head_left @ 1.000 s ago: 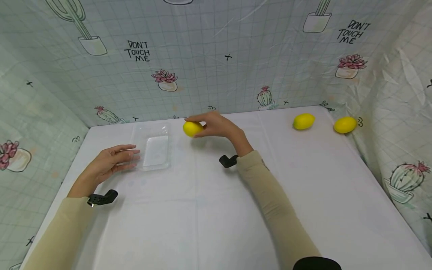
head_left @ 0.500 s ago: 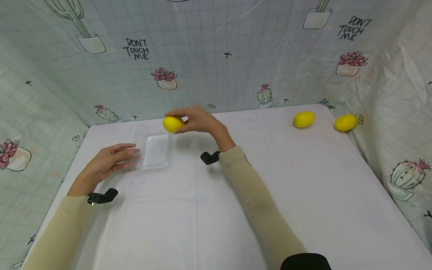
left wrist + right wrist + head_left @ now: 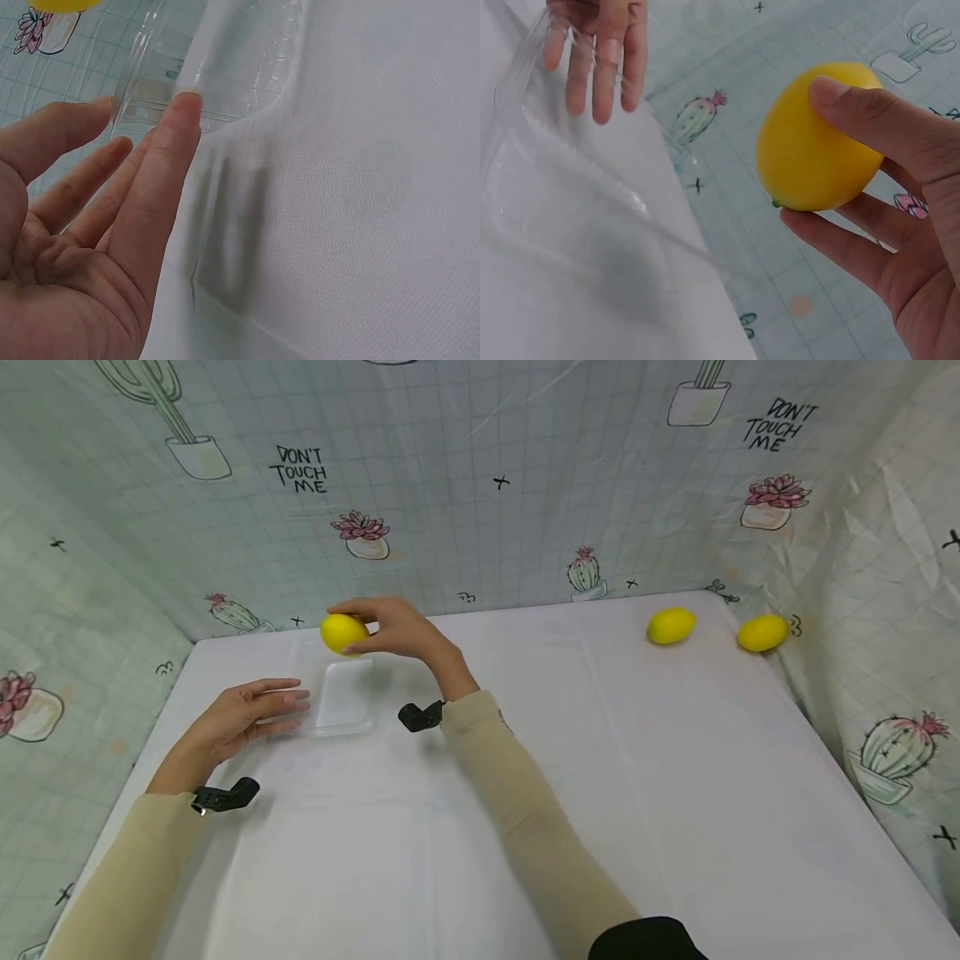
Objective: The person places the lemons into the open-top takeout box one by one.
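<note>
A yellow lemon (image 3: 342, 634) is pinched between the thumb and fingers of my right hand (image 3: 399, 628), held above the far part of a clear plastic tray (image 3: 347, 727). In the right wrist view the lemon (image 3: 817, 142) shows a small green tip at its lower end. My left hand (image 3: 251, 718) is at the tray's left side, its fingers extended and spread. The left wrist view has those fingertips (image 3: 185, 105) right at the tray's wall (image 3: 217, 118), overlapping it. The tray's see-through bottom shows the white cloth beneath.
Two more lemons lie at the far right of the white-covered table (image 3: 525, 793): one lemon (image 3: 671, 625) on the cloth, another lemon (image 3: 762, 632) by the right edge. A printed curtain (image 3: 465, 527) rises behind the table and along both sides.
My right hand has carried the lemon leftward, from right of the tray to over its far part. The left hand has stayed in place beside the tray.
</note>
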### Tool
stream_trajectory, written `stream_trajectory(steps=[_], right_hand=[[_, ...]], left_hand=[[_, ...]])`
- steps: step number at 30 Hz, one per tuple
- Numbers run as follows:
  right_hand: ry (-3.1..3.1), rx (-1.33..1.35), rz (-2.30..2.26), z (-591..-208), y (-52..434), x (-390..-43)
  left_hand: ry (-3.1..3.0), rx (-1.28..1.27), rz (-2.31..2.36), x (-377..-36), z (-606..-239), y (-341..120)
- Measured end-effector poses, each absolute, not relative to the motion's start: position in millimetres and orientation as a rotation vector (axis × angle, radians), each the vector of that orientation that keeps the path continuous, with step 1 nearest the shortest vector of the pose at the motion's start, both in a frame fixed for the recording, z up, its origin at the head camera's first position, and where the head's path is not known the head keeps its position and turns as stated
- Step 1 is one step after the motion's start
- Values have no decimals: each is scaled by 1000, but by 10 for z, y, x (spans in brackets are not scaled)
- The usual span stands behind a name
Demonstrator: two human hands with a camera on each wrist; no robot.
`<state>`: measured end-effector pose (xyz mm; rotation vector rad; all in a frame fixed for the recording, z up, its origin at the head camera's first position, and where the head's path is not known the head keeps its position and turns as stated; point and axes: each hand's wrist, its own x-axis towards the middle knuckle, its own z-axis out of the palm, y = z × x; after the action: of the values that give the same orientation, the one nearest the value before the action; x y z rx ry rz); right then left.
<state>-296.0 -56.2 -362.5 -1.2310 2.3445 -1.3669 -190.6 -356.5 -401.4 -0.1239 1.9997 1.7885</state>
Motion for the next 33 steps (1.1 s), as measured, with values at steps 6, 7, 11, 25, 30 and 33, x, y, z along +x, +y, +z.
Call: stream_trajectory(steps=[6,7,11,25,30,33], right_hand=[[2409,-1242,-1299,-3667,-739,-2975],[2420,-1234,-1291,-3681,-764,-2977],[2433,-1189,-1270,-3736,-857,-2991],[2415,-1084,-1309,-3823,-1083,-3027],[2398,-1051,-1343,-3907,-1141,-3023],[2414,-1026,-1343,-3937,-1167,-3015]], left_hand=[[1995,-133,1804,-1905,-4022,-3557],[2001,-130,1802,-1904,-4024,-3557],[2004,-127,1803,-1907,-4040,-3567],[1990,-139,1827,-1907,-4049,-3586],[1983,-130,1842,-1899,-4035,-3580],[1979,-131,1843,-1899,-4031,-3582]])
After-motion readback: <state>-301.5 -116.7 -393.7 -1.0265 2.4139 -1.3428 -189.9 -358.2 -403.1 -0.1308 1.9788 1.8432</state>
